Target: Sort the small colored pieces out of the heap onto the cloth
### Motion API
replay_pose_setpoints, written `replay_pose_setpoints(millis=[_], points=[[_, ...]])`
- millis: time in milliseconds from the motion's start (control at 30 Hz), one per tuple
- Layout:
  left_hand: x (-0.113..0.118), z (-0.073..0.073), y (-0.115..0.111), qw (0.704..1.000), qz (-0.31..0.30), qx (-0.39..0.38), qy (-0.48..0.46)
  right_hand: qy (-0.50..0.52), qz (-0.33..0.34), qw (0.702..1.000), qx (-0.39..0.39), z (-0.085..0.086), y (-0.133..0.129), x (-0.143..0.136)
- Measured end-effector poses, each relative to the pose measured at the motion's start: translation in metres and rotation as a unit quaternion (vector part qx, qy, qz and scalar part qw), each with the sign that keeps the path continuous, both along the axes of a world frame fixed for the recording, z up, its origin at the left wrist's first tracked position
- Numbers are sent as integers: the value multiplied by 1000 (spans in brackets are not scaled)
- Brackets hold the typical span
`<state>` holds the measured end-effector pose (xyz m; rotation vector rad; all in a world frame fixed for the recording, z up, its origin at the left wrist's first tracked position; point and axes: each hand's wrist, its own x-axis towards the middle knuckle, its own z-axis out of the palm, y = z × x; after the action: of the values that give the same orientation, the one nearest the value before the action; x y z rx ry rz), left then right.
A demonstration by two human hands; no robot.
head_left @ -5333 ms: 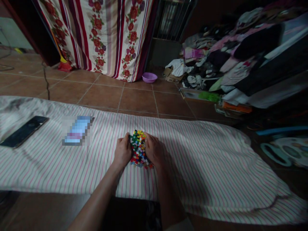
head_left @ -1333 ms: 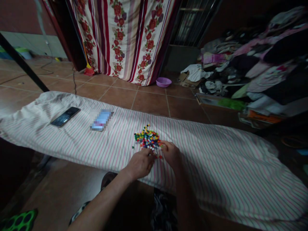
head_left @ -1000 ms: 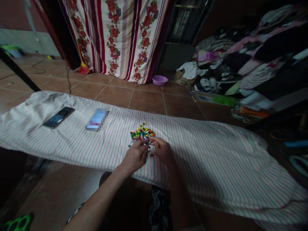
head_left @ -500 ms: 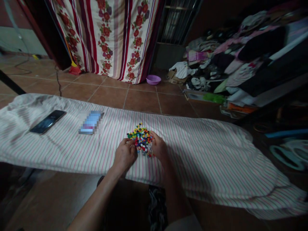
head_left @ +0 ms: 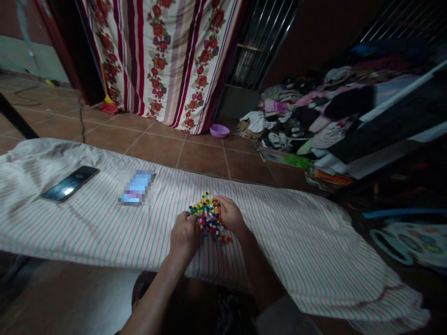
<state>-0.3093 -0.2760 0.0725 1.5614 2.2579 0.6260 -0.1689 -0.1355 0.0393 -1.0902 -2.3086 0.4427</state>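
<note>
A heap of small, bright pieces in many colours (head_left: 208, 217), like tiny beads or blocks, lies on the striped cloth (head_left: 279, 232). My left hand (head_left: 185, 234) rests against the heap's left side, its fingers bent and partly hidden. Across from it, my right hand (head_left: 231, 215) curves around the upper right edge, fingers loosely stretched over the outer pieces. Neither hand visibly lifts a piece. Whether any piece sits under the fingertips is too small to tell.
To the left on the cloth lie a dark phone (head_left: 71, 184) and a second phone with a blurred screen (head_left: 137, 187). Beyond the cloth's far edge are a tiled floor, a purple basin (head_left: 220, 130), a floral curtain (head_left: 167, 60) and piled clothes (head_left: 314, 107).
The whole view has shifted, so the cloth and heap appear lower. My right hand has come further over the heap's upper right edge; my left hand stays at its left side.
</note>
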Motion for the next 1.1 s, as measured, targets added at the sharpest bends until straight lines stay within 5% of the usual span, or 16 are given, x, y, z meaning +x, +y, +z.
replay_pose_setpoints(millis=[167,300,533,767,967,1100], points=[[-2,0,0,999,5,-35,40,-137,53,989,-33,14,33,-43],[-4,-1,-1,997,1,-43,57,-209,68,974,-53,16,38,-53],[-6,4,-2,995,-8,-74,66,-82,89,993,5,6,-7,-16],[-4,1,-5,998,-7,-47,48,41,-18,998,32,-10,-57,28],[-7,9,-7,999,-18,-29,27,4,-80,993,-91,11,-57,71],[0,11,-10,981,-181,-22,-64,-14,19,946,-324,14,-60,84]])
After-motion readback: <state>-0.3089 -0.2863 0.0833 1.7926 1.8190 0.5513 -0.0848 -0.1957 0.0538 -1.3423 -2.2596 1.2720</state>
